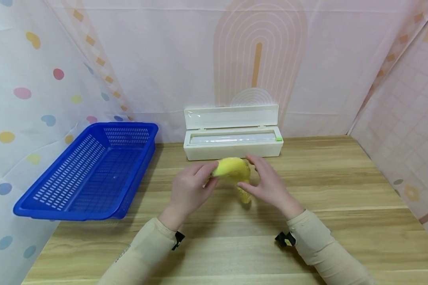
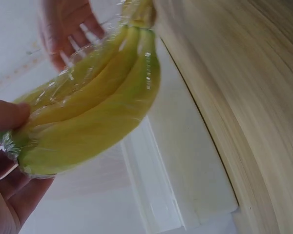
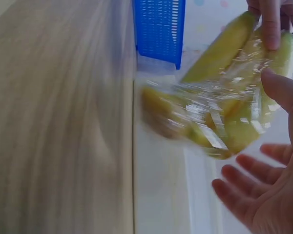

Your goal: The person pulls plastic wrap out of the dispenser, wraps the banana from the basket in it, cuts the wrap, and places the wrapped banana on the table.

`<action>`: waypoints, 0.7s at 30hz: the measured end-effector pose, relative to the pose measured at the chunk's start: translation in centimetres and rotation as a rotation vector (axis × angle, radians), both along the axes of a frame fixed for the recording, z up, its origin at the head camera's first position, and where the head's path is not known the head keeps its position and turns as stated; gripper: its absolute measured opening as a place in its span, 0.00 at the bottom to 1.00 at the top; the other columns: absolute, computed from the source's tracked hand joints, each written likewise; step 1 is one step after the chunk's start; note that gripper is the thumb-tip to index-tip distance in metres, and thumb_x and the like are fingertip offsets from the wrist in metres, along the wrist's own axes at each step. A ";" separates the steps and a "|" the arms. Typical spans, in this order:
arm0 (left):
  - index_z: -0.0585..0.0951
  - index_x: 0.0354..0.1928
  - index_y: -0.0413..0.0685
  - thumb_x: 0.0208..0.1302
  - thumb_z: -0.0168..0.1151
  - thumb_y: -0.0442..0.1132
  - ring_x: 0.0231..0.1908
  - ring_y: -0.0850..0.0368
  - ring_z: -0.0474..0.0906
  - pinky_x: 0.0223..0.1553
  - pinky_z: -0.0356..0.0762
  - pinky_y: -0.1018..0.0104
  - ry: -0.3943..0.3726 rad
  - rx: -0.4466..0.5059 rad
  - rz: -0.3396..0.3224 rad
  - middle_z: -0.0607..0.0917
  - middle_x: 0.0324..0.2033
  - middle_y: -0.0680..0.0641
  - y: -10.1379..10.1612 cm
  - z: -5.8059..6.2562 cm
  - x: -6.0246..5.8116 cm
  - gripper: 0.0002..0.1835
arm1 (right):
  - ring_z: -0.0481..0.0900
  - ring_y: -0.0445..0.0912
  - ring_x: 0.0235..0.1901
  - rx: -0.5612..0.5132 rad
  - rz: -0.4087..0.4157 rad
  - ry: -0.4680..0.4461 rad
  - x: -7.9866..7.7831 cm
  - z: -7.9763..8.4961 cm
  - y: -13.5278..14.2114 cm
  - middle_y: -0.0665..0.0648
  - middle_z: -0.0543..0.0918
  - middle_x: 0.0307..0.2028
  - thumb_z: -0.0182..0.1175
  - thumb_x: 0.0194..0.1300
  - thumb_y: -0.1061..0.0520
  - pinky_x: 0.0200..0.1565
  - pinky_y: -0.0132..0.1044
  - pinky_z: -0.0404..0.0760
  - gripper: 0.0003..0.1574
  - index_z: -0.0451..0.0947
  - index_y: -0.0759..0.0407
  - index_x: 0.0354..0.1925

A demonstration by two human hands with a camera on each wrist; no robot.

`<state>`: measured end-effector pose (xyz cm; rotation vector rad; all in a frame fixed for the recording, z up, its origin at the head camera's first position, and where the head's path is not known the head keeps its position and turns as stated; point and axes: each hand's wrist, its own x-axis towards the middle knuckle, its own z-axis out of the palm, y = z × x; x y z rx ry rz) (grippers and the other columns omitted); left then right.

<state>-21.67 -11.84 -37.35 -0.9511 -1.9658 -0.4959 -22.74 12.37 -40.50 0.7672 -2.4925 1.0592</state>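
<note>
A bunch of bananas (image 1: 232, 168) wrapped in clear plastic film is held above the wooden table. My left hand (image 1: 192, 186) pinches its tip end, thumb on one side and fingers beneath, as the left wrist view (image 2: 7, 161) also shows. The crown of the bunch (image 2: 139, 12) points away from that hand. My right hand (image 1: 271, 186) is beside the bananas with its fingers spread. In the right wrist view the right hand's fingers (image 3: 249, 180) are apart from the fruit, while its thumb (image 3: 283, 92) overlaps the wrapped bananas; whether it touches them I cannot tell.
Behind the hands stands a white film dispenser box (image 1: 232, 150), its lid (image 1: 232, 117) raised and a film roll (image 1: 232, 138) inside. A blue plastic basket (image 1: 133, 188) sits at the left of the wooden table (image 1: 342, 178). Patterned cloth (image 1: 164, 59) hangs around the table.
</note>
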 end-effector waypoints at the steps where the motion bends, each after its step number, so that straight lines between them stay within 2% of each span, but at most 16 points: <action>1: 0.83 0.46 0.41 0.51 0.74 0.32 0.32 0.49 0.85 0.29 0.84 0.59 -0.007 0.021 0.000 0.87 0.35 0.44 0.0 0.0 0.0 0.18 | 0.73 0.59 0.60 -0.019 -0.007 -0.040 0.0 -0.1 0.0 0.66 0.72 0.62 0.76 0.53 0.53 0.58 0.52 0.77 0.53 0.61 0.68 0.69; 5: 0.83 0.45 0.40 0.52 0.73 0.33 0.31 0.49 0.85 0.31 0.85 0.58 -0.023 0.108 0.016 0.87 0.34 0.43 -0.1 0.0 0.0 0.17 | 0.75 0.59 0.58 -0.085 -0.028 -0.149 0.0 -0.3 -0.1 0.65 0.73 0.60 0.76 0.54 0.54 0.55 0.52 0.79 0.54 0.60 0.66 0.70; 10: 0.83 0.45 0.39 0.53 0.72 0.34 0.30 0.48 0.84 0.30 0.83 0.56 -0.014 0.213 0.010 0.87 0.34 0.43 0.0 -0.2 0.1 0.16 | 0.80 0.57 0.50 -0.109 -0.057 -0.203 -0.1 -0.4 -0.3 0.64 0.76 0.57 0.75 0.56 0.54 0.49 0.47 0.83 0.50 0.60 0.62 0.70; 16: 0.84 0.43 0.36 0.50 0.73 0.31 0.27 0.50 0.82 0.26 0.81 0.57 0.001 0.306 -0.026 0.87 0.34 0.41 0.0 -0.4 0.0 0.16 | 0.81 0.55 0.45 -0.109 -0.114 -0.176 0.0 -0.5 -0.3 0.63 0.81 0.47 0.70 0.62 0.55 0.47 0.48 0.83 0.38 0.66 0.67 0.64; 21: 0.84 0.42 0.36 0.47 0.76 0.29 0.27 0.51 0.81 0.26 0.81 0.60 -0.051 0.338 -0.040 0.87 0.34 0.41 -0.1 -0.7 0.0 0.17 | 0.81 0.52 0.37 -0.113 -0.146 -0.106 0.2 -0.5 0.0 0.60 0.82 0.39 0.68 0.63 0.58 0.39 0.45 0.83 0.27 0.71 0.67 0.56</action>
